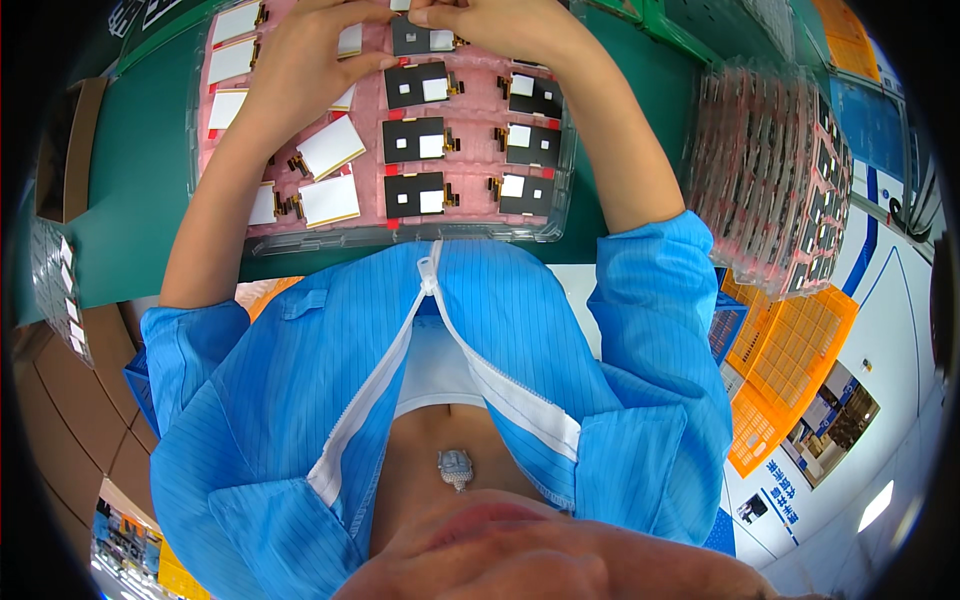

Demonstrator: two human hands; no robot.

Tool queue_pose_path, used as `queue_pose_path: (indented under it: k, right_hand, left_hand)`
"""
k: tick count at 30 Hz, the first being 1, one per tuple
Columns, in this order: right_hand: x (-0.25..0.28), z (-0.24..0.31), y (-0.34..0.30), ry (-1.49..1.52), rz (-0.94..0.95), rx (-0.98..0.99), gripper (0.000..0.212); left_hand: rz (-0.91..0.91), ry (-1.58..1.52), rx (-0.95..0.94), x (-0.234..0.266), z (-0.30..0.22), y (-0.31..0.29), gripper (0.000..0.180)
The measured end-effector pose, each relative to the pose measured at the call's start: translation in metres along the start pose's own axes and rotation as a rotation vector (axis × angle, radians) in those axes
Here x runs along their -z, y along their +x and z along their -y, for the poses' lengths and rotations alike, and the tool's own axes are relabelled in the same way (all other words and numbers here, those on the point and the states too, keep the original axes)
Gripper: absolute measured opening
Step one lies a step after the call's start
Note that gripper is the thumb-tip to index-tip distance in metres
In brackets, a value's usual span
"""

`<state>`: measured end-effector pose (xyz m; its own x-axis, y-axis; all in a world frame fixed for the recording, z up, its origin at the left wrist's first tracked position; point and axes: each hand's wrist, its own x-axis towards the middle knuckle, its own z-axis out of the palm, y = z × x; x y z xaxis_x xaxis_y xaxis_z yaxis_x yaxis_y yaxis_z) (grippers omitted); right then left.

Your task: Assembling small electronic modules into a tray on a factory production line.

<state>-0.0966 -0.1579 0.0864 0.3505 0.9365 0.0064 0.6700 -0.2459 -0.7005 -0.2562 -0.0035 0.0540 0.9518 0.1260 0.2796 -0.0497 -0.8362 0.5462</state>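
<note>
Over the pink tray (472, 165) on the green surface (135, 190), had left hand (308, 42) with grip parted beside the left edge of a black panel (410, 38), upper middle. Had right hand (510, 24) bunched near its top edge; couldn't tell whether closed on anything. Saw tray stack (765, 180) off right.

2 hands (318, 42) | 1 near tray (474, 168) | 7+ blk pnls (415, 195) | 6+ wht pnls (328, 200)

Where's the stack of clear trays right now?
Head view, right side: the stack of clear trays is to the right of the pink tray, just above an orange crate in the picture.
</note>
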Motion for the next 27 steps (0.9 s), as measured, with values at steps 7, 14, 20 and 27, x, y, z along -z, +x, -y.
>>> queue_pose_path:
  k: [7, 14, 20, 27]
  right_hand:
    - [-0.002, -0.006, -0.003, -0.028, -0.023, -0.007, 0.018]
    - [-0.003, 0.004, 0.001, -0.054, -0.005, -0.044, 0.017]
    - [-0.003, 0.008, 0.001, -0.101, -0.005, -0.043, 0.016]
    - [-0.009, 0.01, -0.005, -0.128, -0.095, 0.044, 0.012]
  left_hand:
    - [0.022, 0.04, 0.002, -0.003, 0.0, 0.001, 0.042]
    - [-0.011, -0.003, 0.005, -0.001, 0.002, -0.002, 0.041]
    - [-0.015, -0.011, 0.01, -0.002, 0.004, -0.003, 0.041]
    - [-0.027, -0.013, 0.008, 0.0, -0.002, -0.003, 0.04]
